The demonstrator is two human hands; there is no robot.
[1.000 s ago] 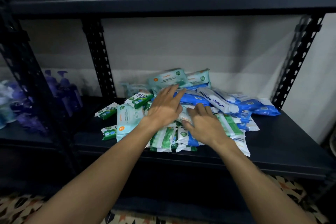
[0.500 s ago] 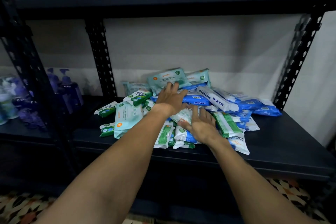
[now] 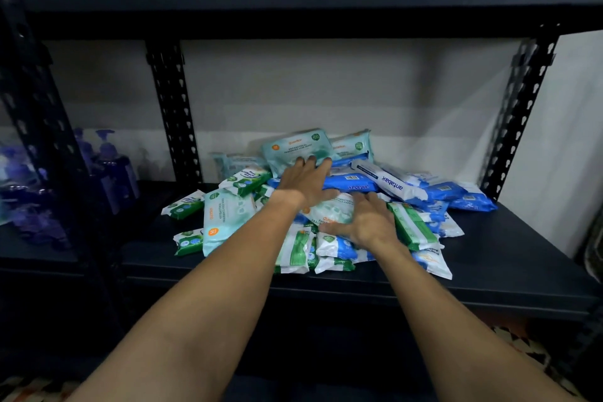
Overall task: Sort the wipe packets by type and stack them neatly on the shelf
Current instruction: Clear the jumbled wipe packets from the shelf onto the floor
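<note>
Head view: mixed pile of wipe packets (image 3: 414,225) mid-shelf, under left hand (image 3: 305,183) and right hand (image 3: 368,222), each grip spread flat on it. Dark metal shelf (image 3: 522,254); perforated uprights (image 3: 169,101); pale wall (image 3: 326,91); purple pump bottles (image 3: 107,166) left; patterned floor (image 3: 535,349) below.

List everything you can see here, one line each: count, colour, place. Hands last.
pale teal packets: about five, pile's back, left and centre
blue packets: several, blue, pile's right side
green-and-white packets: several, pile's front and left edge
shelf: one, dark, under the pile
posts: three, black, two at back, one front left
pump bottles: at least two, purple, neighbouring shelf at left
wall: one, white, behind the shelf
left grip: open, flat on the pile's top
right grip: open, on a pale teal packet
</note>
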